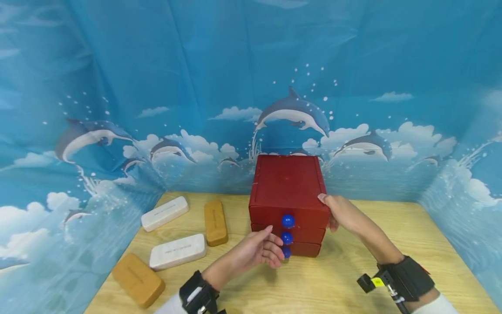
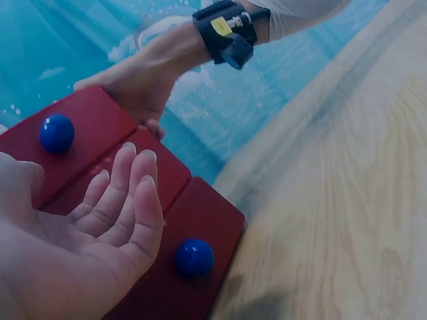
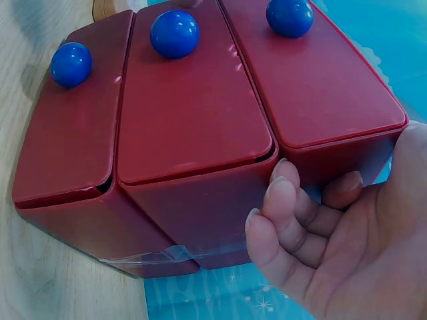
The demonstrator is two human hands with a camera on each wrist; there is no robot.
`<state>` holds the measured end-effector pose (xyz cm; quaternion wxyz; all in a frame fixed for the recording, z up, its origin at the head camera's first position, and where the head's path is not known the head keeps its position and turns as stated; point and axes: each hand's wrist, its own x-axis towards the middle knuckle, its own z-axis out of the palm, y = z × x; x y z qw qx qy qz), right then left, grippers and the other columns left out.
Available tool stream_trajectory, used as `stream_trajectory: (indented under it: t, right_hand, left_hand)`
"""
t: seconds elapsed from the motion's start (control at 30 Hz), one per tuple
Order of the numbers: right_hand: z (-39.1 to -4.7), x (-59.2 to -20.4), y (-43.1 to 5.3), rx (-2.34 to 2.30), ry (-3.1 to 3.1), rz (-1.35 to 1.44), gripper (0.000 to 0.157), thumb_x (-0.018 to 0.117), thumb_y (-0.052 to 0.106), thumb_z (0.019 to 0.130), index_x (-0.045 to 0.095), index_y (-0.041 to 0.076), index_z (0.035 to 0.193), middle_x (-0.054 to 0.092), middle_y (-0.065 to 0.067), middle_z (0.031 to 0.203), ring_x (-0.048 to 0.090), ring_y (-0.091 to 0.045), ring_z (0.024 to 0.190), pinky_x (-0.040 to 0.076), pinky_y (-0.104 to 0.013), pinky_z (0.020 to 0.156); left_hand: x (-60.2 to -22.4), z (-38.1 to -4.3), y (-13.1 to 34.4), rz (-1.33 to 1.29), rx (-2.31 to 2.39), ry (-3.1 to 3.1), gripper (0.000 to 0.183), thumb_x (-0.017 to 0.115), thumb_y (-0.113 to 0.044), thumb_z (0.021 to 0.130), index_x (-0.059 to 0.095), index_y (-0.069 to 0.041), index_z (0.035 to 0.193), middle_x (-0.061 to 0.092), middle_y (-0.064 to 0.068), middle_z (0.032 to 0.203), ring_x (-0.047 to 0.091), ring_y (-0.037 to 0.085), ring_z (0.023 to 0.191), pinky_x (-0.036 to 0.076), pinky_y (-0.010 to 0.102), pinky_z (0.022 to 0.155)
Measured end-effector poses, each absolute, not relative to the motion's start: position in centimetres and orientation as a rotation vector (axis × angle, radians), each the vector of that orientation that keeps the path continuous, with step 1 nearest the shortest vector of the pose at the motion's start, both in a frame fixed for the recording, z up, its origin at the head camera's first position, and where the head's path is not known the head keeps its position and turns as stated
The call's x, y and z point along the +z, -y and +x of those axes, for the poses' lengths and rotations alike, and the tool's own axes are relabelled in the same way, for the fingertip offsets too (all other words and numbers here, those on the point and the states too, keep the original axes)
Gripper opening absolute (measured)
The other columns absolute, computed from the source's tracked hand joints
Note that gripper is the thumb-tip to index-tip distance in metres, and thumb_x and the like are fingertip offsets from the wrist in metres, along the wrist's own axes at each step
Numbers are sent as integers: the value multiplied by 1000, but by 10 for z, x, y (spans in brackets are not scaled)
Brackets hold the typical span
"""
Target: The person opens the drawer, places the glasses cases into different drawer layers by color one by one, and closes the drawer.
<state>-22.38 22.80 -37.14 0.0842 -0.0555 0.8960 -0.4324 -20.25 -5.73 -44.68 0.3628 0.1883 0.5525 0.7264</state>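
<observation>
A red box of three stacked drawers (image 1: 290, 181) stands on the table, its front toward me. Each drawer front bears a round blue knob: top (image 1: 288, 221), middle (image 3: 175, 35) and bottom (image 2: 194, 258). My left hand (image 1: 259, 250) is in front of the lower drawers, fingers loosely bent beside the middle and bottom knobs and holding nothing. In the left wrist view those fingers hide the middle knob. My right hand (image 1: 341, 211) holds the box's upper right front corner, thumb on the top edge and bent fingers against the side. All drawers look closed.
Left of the box lie two white blocks (image 1: 164, 213) (image 1: 178, 251) and two orange-brown blocks (image 1: 215, 223) (image 1: 138, 280) with printed faces. A blue dolphin-print curtain (image 1: 219, 87) surrounds the wooden table (image 1: 372, 244) at the back and sides.
</observation>
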Motion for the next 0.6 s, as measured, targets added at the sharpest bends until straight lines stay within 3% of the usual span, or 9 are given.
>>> stream_trajectory:
  t: [0.33, 0.6]
  right_hand:
    - [-223, -373, -227, -1274, -2678, -160, 65, 25, 52, 101, 62, -2, 97, 58, -12, 53, 59, -28, 51, 46, -48, 84]
    - [-223, -373, -228, -1283, -2669, -183, 64, 24, 51, 102, 61, 3, 82, 59, -11, 58, 59, -28, 52, 48, -44, 80]
  left_hand:
    - [-466, -201, 54, 452, 1869, -1434, 64, 39, -46, 101, 46, 14, 121, 68, 4, 84, 65, 16, 71, 53, 27, 64]
    - [-471, -205, 43, 466, 1861, -1420, 68, 40, -51, 99, 49, 12, 125, 68, 4, 85, 66, 16, 73, 54, 28, 67]
